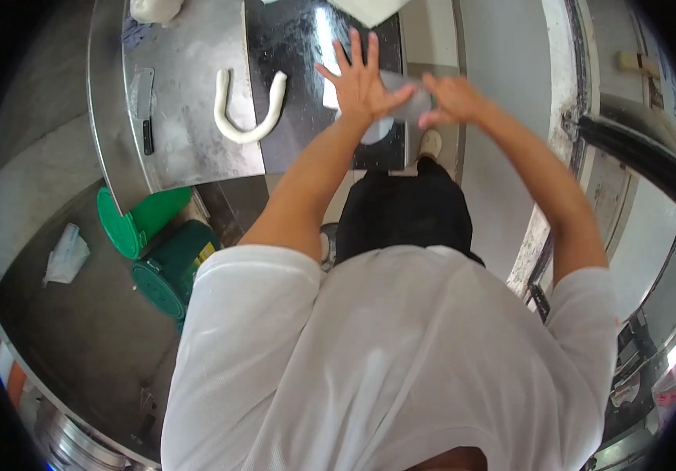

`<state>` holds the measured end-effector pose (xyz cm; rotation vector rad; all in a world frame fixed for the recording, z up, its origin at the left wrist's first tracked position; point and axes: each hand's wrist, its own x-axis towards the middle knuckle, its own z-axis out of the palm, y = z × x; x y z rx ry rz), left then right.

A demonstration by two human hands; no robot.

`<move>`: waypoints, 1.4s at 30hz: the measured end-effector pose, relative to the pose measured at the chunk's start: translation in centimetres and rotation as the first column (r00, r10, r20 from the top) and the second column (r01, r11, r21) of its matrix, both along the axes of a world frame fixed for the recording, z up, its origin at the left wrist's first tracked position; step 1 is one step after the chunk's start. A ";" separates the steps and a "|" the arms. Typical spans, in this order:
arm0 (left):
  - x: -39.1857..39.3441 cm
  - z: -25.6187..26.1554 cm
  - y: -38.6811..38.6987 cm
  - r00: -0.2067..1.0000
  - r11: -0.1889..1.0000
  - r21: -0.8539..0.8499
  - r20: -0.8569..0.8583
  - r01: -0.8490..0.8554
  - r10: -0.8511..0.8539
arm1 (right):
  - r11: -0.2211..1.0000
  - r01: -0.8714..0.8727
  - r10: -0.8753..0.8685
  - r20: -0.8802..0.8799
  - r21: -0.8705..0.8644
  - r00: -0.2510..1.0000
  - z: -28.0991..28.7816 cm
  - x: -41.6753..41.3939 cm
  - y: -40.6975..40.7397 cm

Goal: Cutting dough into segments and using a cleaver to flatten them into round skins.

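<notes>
My left hand (358, 85) is spread above the dark part of the work table (296, 138), its fingers apart and nothing in its grasp. To its right, my right hand (451, 101) grips a flat grey tool (404, 97), which is motion-blurred; a bit of green shows by the fingers. The tool reaches toward my left thumb, and contact there cannot be told. A pale, rounded thing (378, 132), perhaps dough, lies partly hidden beside my left wrist. Further left, a U-shaped rope of white dough (246, 135) spans the seam between the steel and dark surfaces.
A black-handled cleaver (145, 97) lies at the left on the steel top (188, 147). Beyond it are a blue cloth (135, 32) and a white lump (155, 9). Green bins (161, 285) stand below the table's left end. A grey wall panel (499, 147) rises at right.
</notes>
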<state>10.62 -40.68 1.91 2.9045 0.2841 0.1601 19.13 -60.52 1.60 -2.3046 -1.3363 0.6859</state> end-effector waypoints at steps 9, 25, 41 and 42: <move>-1.9 -1.8 0.6 0.993 0.993 -0.011 -0.016 0.120 -0.120 | 0.993 -0.070 0.076 -0.053 0.100 0.996 -1.6 -2.0 -0.8; -0.9 -0.1 2.3 0.973 0.979 0.078 -0.156 0.186 -0.173 | 0.981 -0.078 0.039 -0.219 -0.175 0.975 1.0 -1.5 1.5; -0.5 -0.2 5.1 0.967 0.964 0.095 0.017 0.250 -0.253 | 0.990 -0.102 0.083 -0.185 -0.098 0.979 1.0 -0.1 3.7; 0.5 0.5 4.7 0.974 0.974 0.050 0.046 0.220 -0.222 | 0.993 -0.108 0.102 -0.114 -0.047 0.988 0.6 1.0 3.6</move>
